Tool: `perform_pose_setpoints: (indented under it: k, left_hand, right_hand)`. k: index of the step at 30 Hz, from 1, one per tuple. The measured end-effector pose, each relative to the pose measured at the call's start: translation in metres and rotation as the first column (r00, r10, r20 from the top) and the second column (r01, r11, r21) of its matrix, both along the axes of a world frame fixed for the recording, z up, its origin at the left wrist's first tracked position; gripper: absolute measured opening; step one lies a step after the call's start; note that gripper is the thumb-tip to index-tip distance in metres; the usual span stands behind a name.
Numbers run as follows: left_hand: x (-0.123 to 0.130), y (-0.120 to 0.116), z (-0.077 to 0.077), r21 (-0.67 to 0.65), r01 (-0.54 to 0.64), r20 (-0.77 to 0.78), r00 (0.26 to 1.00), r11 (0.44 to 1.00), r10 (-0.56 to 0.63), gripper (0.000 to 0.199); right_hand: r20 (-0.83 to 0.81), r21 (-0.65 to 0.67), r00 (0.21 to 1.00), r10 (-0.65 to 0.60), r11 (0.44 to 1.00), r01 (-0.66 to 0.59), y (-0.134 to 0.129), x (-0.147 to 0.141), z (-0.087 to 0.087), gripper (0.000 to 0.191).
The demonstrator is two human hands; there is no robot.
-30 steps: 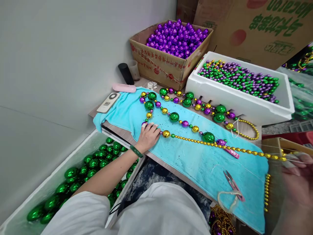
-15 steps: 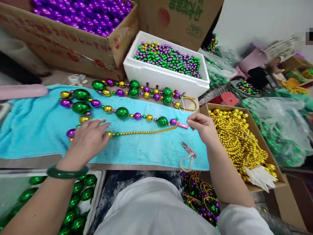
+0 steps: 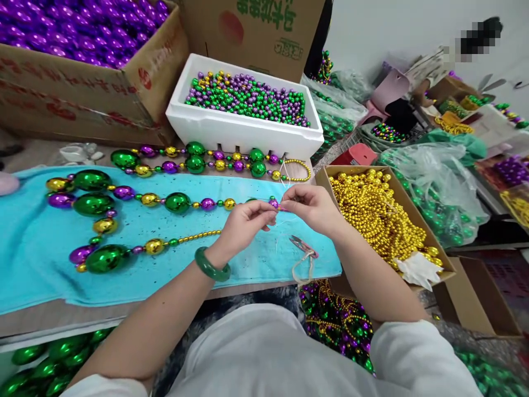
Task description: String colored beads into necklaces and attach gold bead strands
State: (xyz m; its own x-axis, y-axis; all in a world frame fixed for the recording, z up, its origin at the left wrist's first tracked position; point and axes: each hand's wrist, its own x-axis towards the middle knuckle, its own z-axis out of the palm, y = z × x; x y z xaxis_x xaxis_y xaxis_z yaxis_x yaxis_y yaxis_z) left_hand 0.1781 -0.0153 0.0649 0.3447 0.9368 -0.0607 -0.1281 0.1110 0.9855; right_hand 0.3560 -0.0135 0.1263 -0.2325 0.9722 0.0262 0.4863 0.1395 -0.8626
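Note:
A long bead necklace (image 3: 177,203) of green, gold and purple balls lies looped on a turquoise towel (image 3: 37,248). My left hand (image 3: 244,225), with a green bangle on the wrist, and my right hand (image 3: 314,207) meet over the towel's right part. Both pinch the necklace's end and its thin string near a small purple bead and a pink tag. A second necklace (image 3: 194,157) lies behind, along the white box. Small thread snips (image 3: 303,247) rest on the towel just below my hands.
A white foam box (image 3: 243,129) holds small mixed beads. A cardboard box of purple balls (image 3: 82,38) stands at back left, a box of gold bead strings (image 3: 380,215) at right. Green balls (image 3: 45,358) fill a bin at bottom left. Bags and more beads crowd the right.
My left hand left the necklace's left loop and moved right to join my right hand at the tag end. The view swung further right.

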Motion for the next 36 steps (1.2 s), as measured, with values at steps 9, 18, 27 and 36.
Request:
perform_pose_setpoints:
  k: [9,18,27,36]
  left_hand:
    - [-0.011,0.027,-0.006,-0.068,-0.204,0.058,0.976,0.977,0.208,0.022]
    - [-0.002,0.031,-0.003,-0.078,-0.066,0.332,0.939,0.995,0.088,0.024]
    - [-0.009,0.023,-0.006,-0.105,0.039,0.243,0.97,0.994,-0.012,0.021]
    - [-0.015,0.031,-0.012,-0.184,0.114,-0.063,0.99,0.976,-0.128,0.023]
  right_hand:
    - [0.798,0.253,0.602,0.013,0.899,-0.356,0.0,-0.006,0.075,0.018]
    - [0.767,0.361,0.64,0.044,0.796,-0.487,0.016,-0.028,0.104,0.022]
    - [0.674,0.38,0.739,0.009,0.853,-0.358,0.034,-0.011,0.096,0.016]
    - [0.485,0.285,0.874,-0.032,0.951,-0.124,0.054,0.028,0.049,0.007]
